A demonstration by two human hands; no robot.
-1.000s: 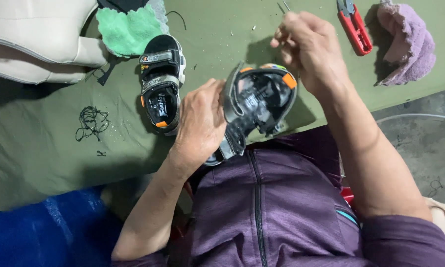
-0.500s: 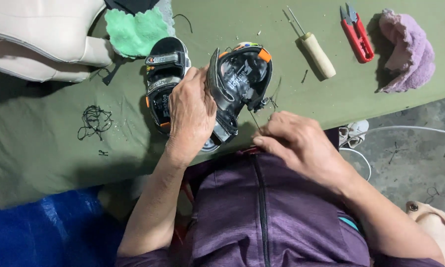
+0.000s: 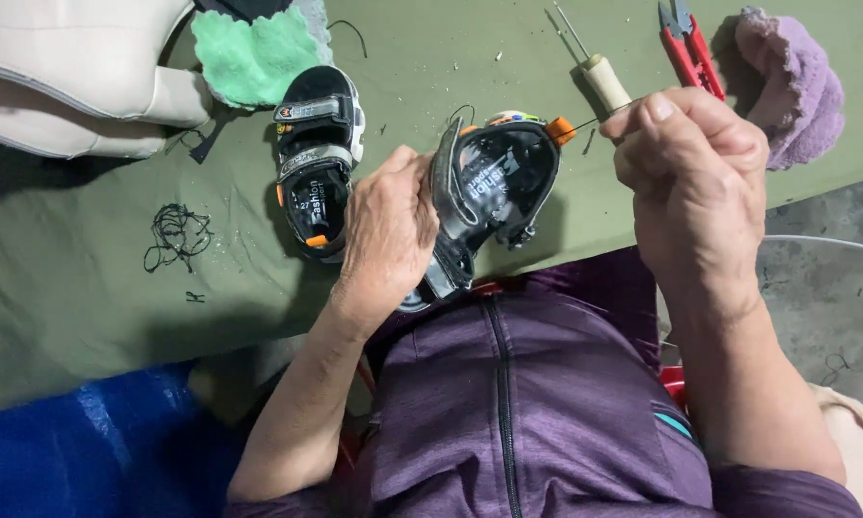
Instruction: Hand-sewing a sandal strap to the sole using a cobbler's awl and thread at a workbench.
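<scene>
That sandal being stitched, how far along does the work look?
Done, it seems: a second sandal lies apart on the green table, untouched. In hand: the left hand has the tilted sandal in its grip, while the right hand is raised, pinching what looks like a taut thread. Left: I cannot tell how much seam remains. The awl and red snips lie nearby.

Even soft light (edges perhaps stretched).

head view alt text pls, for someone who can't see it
A person's left hand grips a small black sandal over a green table while the right hand pinches a thread. A matching sandal, awl and red snips lie nearby.
</scene>
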